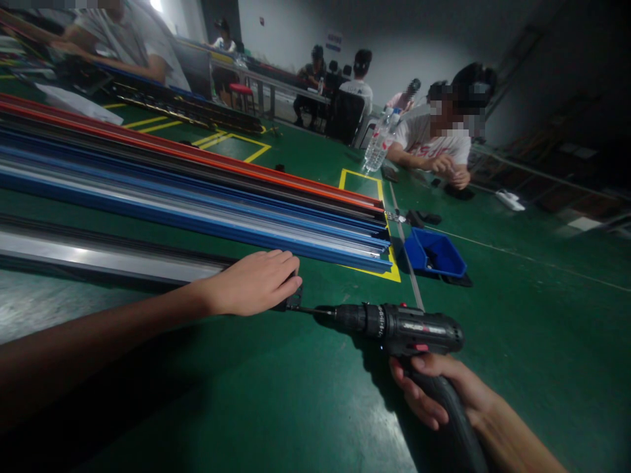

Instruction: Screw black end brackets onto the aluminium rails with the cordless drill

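My right hand is wrapped round the grip of a black cordless drill with a red switch. The drill points left, and its long thin bit reaches a black end piece at the right end of a silver and black metal rail. Over that end lies my left hand, its fingers curled down round the rail and end piece. Exactly where the bit's tip sits is too small to tell.
Beyond the rail lies a bundle of blue, black and orange rails on the green tabletop. A blue bin with small dark parts stands to the right. Water bottles are farther back. A co-worker sits across the table.
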Tool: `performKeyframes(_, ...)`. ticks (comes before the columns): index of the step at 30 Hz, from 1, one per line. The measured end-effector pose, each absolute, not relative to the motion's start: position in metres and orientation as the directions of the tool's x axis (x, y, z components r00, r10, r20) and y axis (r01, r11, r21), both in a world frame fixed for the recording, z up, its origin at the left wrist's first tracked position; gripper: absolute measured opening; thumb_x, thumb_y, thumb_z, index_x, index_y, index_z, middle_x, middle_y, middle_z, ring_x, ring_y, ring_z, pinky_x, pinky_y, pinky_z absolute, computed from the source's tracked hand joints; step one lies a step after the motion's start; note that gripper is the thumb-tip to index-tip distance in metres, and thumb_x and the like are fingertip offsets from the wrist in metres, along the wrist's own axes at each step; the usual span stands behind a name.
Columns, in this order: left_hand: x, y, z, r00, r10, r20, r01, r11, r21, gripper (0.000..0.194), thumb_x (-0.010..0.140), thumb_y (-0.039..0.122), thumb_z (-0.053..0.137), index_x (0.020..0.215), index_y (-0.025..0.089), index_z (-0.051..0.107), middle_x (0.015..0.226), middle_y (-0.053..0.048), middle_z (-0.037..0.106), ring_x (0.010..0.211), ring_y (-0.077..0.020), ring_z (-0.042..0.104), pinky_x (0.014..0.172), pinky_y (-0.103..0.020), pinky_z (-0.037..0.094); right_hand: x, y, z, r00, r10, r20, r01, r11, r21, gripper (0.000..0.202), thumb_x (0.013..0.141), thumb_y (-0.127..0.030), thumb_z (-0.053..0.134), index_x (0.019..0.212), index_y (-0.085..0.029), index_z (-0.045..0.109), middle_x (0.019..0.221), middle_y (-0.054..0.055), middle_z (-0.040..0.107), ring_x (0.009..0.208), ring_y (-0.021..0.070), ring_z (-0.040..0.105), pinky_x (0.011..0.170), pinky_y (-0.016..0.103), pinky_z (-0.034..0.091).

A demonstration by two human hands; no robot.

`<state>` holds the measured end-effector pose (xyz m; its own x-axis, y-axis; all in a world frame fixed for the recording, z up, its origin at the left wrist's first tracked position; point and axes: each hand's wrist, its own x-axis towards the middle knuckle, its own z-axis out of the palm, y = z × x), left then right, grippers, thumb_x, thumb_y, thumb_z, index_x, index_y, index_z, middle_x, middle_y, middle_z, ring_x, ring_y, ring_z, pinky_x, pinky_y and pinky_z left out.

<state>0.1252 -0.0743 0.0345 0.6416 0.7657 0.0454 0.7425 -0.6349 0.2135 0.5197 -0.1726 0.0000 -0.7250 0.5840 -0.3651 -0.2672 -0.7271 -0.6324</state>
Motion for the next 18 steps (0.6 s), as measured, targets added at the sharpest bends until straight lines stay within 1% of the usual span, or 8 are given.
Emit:
performKeyframes(6,0.126,-0.0746,0.0352,0.641,0.767,0.037,0.747,-0.634,0.2,0.035,0.112,0.039,0.038,0.1,0.018,0.063,0.099,-0.009,0.067,0.091,-0.0269,0.063,0.086,-0.04,0.045,0.5195,-0.1723,0.0011,-0.723,0.583,-0.371,-0.269,-0.732,-0.626,0.03,0.099,-0.034,0.071,0.108,-0.006,0.08,0.077,0.004,0.069,0.043,0.0034,0.049,0.05,0.019,0.055)
performKeyframes(14,0.1254,-0.0746,0.035,0.641,0.767,0.02,0.749,-0.631,0.203,0.038,0.113,0.041,0.035,0.102,0.017,0.063,0.1,-0.01,0.067,0.092,-0.0278,0.062,0.086,-0.043,0.045,0.5179,-0.1718,0.0015,-0.761,0.569,-0.311,-0.293,-0.73,-0.618,0.032,0.103,-0.031,0.065,0.116,-0.006,0.08,0.085,0.006,0.07,0.046,0.0024,0.051,0.055,0.018,0.058)
performKeyframes(18,0.1252,-0.0742,0.0342,0.646,0.763,0.025,0.745,-0.637,0.198,0.038,0.113,0.041,0.034,0.102,0.017,0.063,0.1,-0.009,0.067,0.093,-0.0278,0.062,0.086,-0.043,0.046,0.5176,-0.171,0.0015,-0.771,0.566,-0.292,-0.299,-0.726,-0.619,0.034,0.103,-0.032,0.064,0.118,-0.006,0.08,0.087,0.007,0.07,0.047,0.0024,0.051,0.056,0.018,0.058)
